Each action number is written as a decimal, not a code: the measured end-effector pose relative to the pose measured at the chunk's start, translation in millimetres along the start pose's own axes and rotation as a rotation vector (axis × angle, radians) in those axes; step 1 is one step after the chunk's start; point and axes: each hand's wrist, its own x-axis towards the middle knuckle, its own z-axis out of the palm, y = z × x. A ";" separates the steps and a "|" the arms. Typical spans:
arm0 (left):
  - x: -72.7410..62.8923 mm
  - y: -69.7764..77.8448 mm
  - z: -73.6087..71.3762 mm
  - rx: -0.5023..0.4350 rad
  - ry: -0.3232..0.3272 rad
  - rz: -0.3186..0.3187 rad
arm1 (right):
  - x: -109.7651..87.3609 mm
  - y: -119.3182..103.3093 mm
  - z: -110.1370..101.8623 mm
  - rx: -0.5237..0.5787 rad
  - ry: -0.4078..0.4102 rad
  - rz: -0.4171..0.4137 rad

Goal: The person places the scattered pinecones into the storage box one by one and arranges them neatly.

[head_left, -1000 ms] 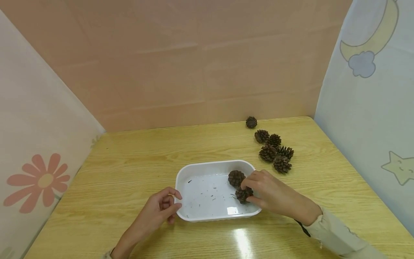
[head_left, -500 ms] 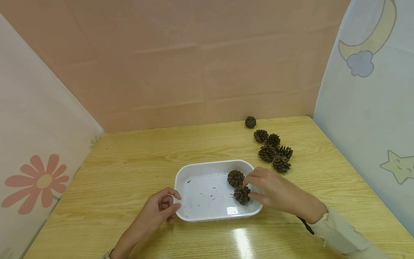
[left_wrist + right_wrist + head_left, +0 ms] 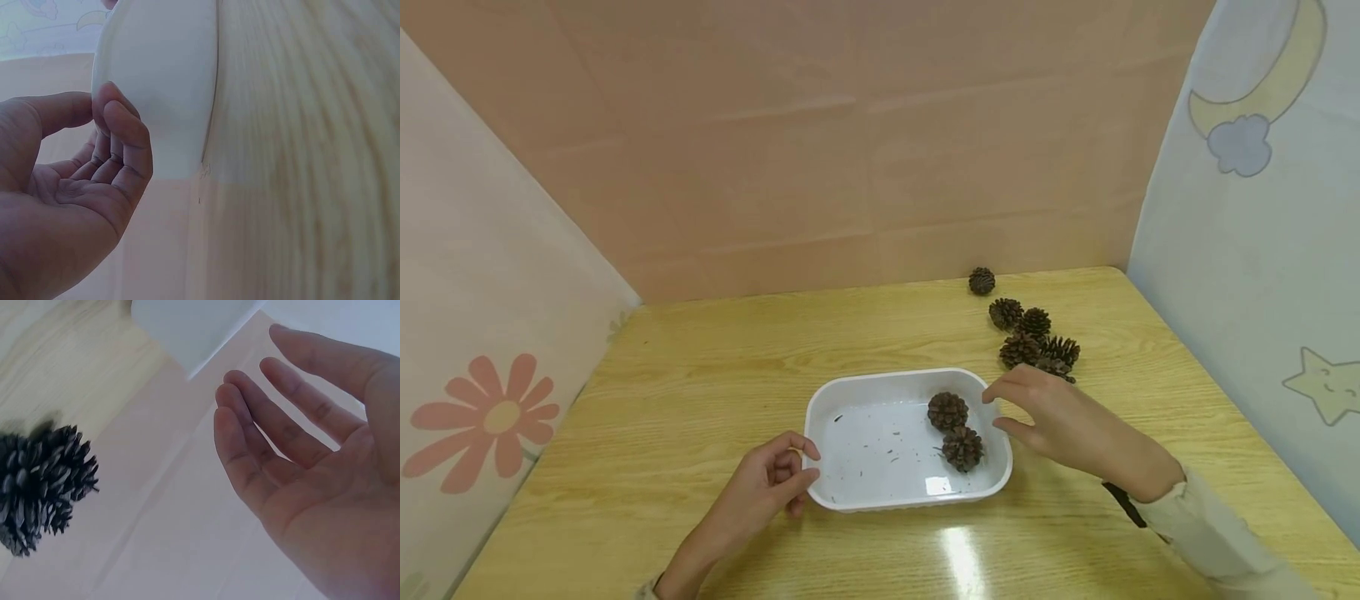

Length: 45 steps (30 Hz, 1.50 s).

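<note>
Near centre, left hand [image 3: 771, 483] is pinching glossy white oblong tray [image 3: 872, 454], presumably steadying it; right hand [image 3: 1063, 421] is hanging wide.

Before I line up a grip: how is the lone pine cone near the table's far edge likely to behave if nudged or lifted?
The lone pine cone looks rounded, so it may well roll if nudged. Its ridged scales suggest a stiff, light body that probably won't slip. Dark flecks in the white dish hint that it might shed bits.
</note>
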 end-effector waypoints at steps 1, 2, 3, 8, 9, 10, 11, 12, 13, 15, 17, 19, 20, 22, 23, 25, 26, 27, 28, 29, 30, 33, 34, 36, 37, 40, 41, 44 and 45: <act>0.2 0.1 -0.2 -0.001 -0.001 0.003 | 0.0 2.1 -0.2 -0.008 0.017 -0.002; 0.4 0.3 -0.4 0.001 -0.001 0.005 | 0.0 4.0 -0.3 -0.015 0.033 -0.006; 0.6 0.4 -0.7 0.001 -0.002 0.010 | 0.1 5.7 -0.2 -0.021 0.047 -0.009; 1.0 0.8 -1.9 -0.003 -0.008 0.019 | -0.5 14.1 -1.5 -0.048 0.079 0.004; 1.0 0.7 -2.1 -0.008 -0.010 0.018 | -1.1 16.0 -2.1 -0.052 0.082 0.014; 1.0 0.6 -2.2 -0.011 -0.011 0.018 | -2.0 18.1 -2.4 -0.055 0.084 0.025; 1.0 0.3 -2.3 -0.013 -0.011 0.018 | -3.2 20.3 -2.5 -0.058 0.084 0.036; 0.9 0.0 -2.3 -0.014 -0.011 0.017 | -4.6 22.5 -2.4 -0.061 0.086 0.044; 0.7 -0.5 -2.3 -0.015 -0.012 0.018 | -6.0 24.8 -2.0 -0.062 0.085 0.052; 0.1 -1.3 -2.2 -0.014 -0.010 0.020 | -9.3 28.8 -1.5 -0.062 0.086 0.072; -0.7 -2.0 -1.8 -0.007 -0.006 0.024 | -12.5 32.9 -0.5 -0.066 0.092 0.088; -1.1 -2.5 -1.2 -0.008 -0.004 0.027 | -16.1 37.1 0.1 -0.068 0.098 0.110; -1.1 -2.6 -0.9 -0.007 -0.002 0.029 | -18.0 39.3 0.3 -0.072 0.106 0.120; -1.0 -2.5 -0.2 -0.009 0.000 0.033 | -22.0 43.7 0.8 -0.075 0.122 0.140; -0.8 -2.5 0.1 -0.012 0.000 0.034 | -24.2 45.8 0.9 -0.074 0.131 0.149; -0.2 -2.3 0.5 -0.010 -0.001 0.041 | -28.4 49.7 1.3 -0.065 0.150 0.170; 0.2 -2.3 0.7 -0.009 -0.002 0.044 | -30.2 51.7 1.6 -0.061 0.162 0.179; 0.4 -2.2 0.8 -0.005 -0.003 0.047 | -32.0 53.9 2.1 -0.057 0.174 0.185; 0.7 -2.2 1.0 -0.004 -0.003 0.049 | -33.3 56.0 3.0 -0.054 0.184 0.192; 1.0 -2.2 1.1 -0.002 -0.003 0.051 | -34.5 58.2 3.8 -0.051 0.193 0.199; 1.1 -2.2 1.2 -0.002 -0.003 0.051 | -35.4 60.3 4.7 -0.049 0.201 0.202; 1.1 -2.2 1.2 -0.003 -0.002 0.048 | -38.1 65.9 7.8 -0.056 0.215 0.220; 1.1 -2.2 1.2 -0.004 -0.002 0.046 | -39.0 67.0 8.6 -0.052 0.212 0.230; 0.9 -2.0 1.0 -0.003 -0.001 0.044 | -41.3 68.9 10.0 -0.049 0.199 0.252; 0.8 -1.9 1.0 -0.001 0.001 0.043 | -42.6 69.5 10.6 -0.048 0.189 0.265; 0.6 -1.6 0.8 0.002 0.005 0.039 | -45.1 71.7 12.6 -0.031 0.151 0.284; 0.5 -1.5 0.7 0.003 0.006 0.039 | -45.7 72.5 13.2 -0.031 0.139 0.287; 0.9 -1.5 0.4 0.001 0.004 0.045 | -46.3 73.7 14.3 -0.027 0.123 0.289; 1.0 -1.6 0.3 -0.001 0.004 0.047 | -46.5 73.7 14.5 -0.030 0.119 0.293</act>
